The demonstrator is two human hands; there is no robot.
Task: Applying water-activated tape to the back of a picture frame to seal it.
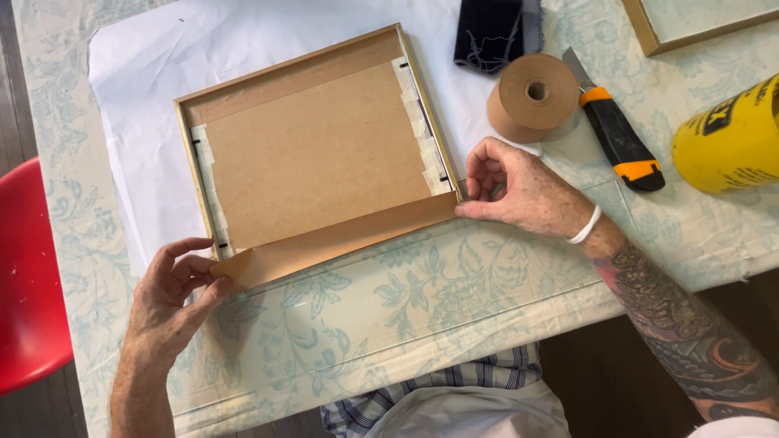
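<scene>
The fingers of the left hand [173, 296] pinch one end of a strip of brown paper tape [341, 238]. The fingers of the right hand [519, 188] are curled and press down the other end. The tape lies along the near edge of a picture frame [316, 146], face down on white paper [146, 73] on the counter [389, 300]. A brown tape roll [531, 97] and a knife [617, 134] sit near the right hand.
</scene>
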